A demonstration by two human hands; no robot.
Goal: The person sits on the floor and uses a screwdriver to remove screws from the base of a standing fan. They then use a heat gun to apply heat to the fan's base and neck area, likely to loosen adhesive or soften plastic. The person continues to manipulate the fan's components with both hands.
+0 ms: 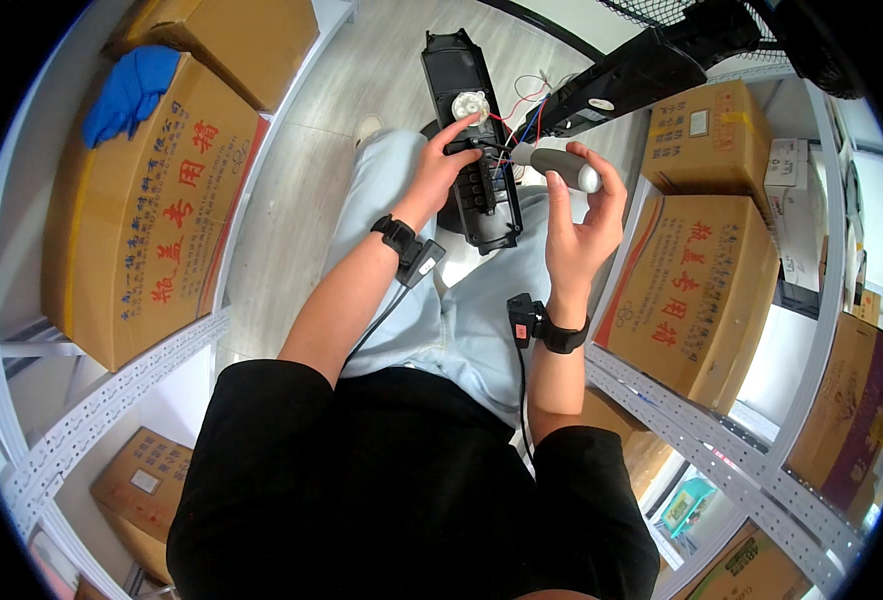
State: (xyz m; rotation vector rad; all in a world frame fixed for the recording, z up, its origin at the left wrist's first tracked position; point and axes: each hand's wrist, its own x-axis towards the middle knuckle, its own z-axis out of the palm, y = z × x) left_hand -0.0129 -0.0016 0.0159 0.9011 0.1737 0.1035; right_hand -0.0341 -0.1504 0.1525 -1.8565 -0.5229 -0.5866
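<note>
A long black plastic housing lies in front of my knees, with a white round part set into it and a ribbed black block nearer to me. My left hand steadies the housing; its index finger reaches the white part and another finger presses on the black block. In my right hand is a screwdriver with a grey handle, held by thumb and fingers and pointing left toward the block. Its tip is hard to make out among the thin red and blue wires.
A second long black part leans at the upper right, with wires running to it. Metal shelves holding cardboard boxes flank me on both sides. A blue cloth lies on a left box. Cables trail from both wrist bands.
</note>
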